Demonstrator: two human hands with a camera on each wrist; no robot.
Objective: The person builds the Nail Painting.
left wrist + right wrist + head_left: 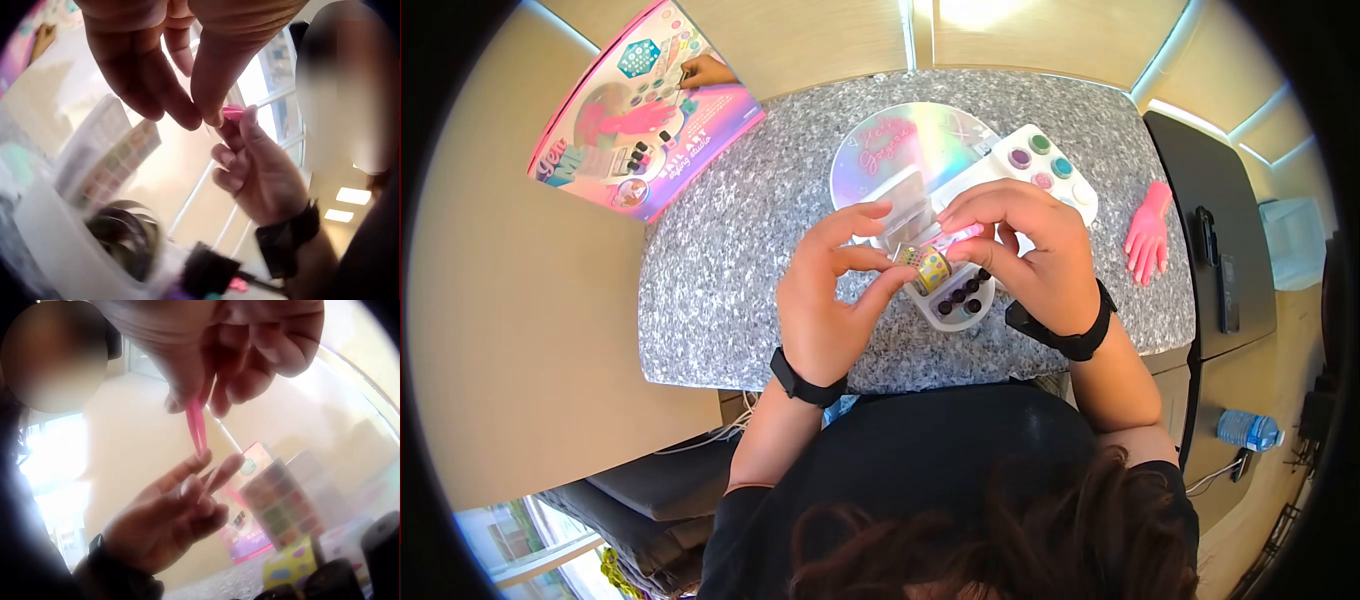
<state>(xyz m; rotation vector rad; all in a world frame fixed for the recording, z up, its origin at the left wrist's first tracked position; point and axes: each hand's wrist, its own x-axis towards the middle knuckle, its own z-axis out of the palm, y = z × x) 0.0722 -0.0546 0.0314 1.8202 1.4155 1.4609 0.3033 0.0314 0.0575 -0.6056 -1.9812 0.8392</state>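
Thumb and finger of my right hand (1040, 250) pinch pink tweezers (195, 415), whose tips point at the left fingers. Opposite, my left hand (825, 285) pinches a small thin pale piece with thumb and index finger; I cannot tell what it is. Both hands meet above a white organizer (945, 322). It holds a yellow spotted roll (935, 268) and several dark-capped bottles (973, 305). A sectioned case of coloured bits (284, 506) stands upright in it, beside a clear lid. Black bands circle both wrists.
A round iridescent panel (875, 140) and a white palette with coloured pots (1076, 190) lie behind the hands on the speckled table (720, 290). A nail art box (650, 110) stands at the back left. Over to the right lies a pink model hand (1148, 235).
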